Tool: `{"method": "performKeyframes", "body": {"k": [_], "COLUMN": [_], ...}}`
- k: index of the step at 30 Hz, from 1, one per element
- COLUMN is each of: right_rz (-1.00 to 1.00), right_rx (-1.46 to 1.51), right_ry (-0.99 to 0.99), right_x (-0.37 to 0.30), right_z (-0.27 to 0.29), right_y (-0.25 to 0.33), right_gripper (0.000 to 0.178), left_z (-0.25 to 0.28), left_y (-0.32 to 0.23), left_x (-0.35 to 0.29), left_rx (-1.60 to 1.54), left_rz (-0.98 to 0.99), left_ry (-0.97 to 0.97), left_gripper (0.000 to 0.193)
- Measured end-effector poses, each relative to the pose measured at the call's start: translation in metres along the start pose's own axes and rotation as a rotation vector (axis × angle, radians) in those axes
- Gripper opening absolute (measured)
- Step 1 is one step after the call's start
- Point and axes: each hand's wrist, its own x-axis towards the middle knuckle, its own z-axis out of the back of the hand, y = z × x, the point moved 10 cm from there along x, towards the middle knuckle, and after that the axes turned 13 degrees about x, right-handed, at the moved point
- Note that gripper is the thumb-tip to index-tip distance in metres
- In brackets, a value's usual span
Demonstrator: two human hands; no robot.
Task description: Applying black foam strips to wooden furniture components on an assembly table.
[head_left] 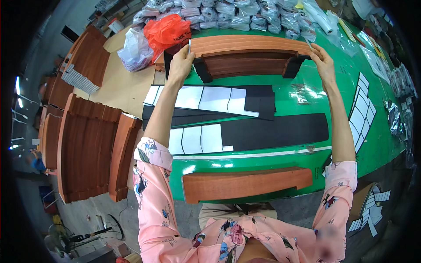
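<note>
A curved reddish-brown wooden piece [250, 44] lies across the far part of the green table, between my two hands. My left hand [180, 65] is closed at its left end, thumb near the top edge. At the right end, my right hand [323, 62] pinches with thumb and fingers. Small black pads [291, 66] show under both ends, with more brown wood between them. Nearer to me lie flat black strips [280, 131], partly covered with white backing pieces [197, 139]. Another curved wooden piece [245, 185] rests along the table's near edge.
Stacked wooden pieces [85, 149] stand at the left. A red plastic bag [166, 34] and a white bag [135, 50] sit at the far left. Several wrapped packets [228, 15] line the back. White-and-black sheets [362, 114] lie at the right; a box of scraps [368, 210] is below.
</note>
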Motion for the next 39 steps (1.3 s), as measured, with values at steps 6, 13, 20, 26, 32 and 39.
{"method": "performKeyframes", "body": {"k": [6,13,20,26,32,39], "right_rz": [-0.060,-0.051,0.045,-0.030,-0.015,0.103], "right_rx": [-0.039,-0.071,-0.047,-0.099,-0.149,-0.214], "right_ry": [-0.005,0.004,0.041,0.011,-0.009,-0.005], "right_x": [0.012,0.016,0.029,0.024,0.014,0.011], "right_z": [-0.006,-0.007,-0.022,-0.011,-0.005,-0.003], "right_y": [-0.033,-0.036,-0.036,-0.038,-0.029,-0.038], "right_gripper": [0.041,0.041,0.039,0.040,0.041,0.052], "left_z": [-0.008,-0.014,-0.012,-0.017,-0.018,-0.019], "left_y": [0.006,0.001,0.025,0.013,0.002,-0.026], "left_x": [0.005,-0.003,0.012,0.009,-0.002,-0.008], "left_rx": [0.105,0.190,0.153,0.155,0.191,0.663], "left_rz": [0.020,0.026,-0.043,0.043,0.061,-0.372], "left_ry": [0.013,0.019,0.035,0.035,0.084,0.037], "left_gripper": [0.046,0.042,0.040,0.043,0.045,0.034]}}
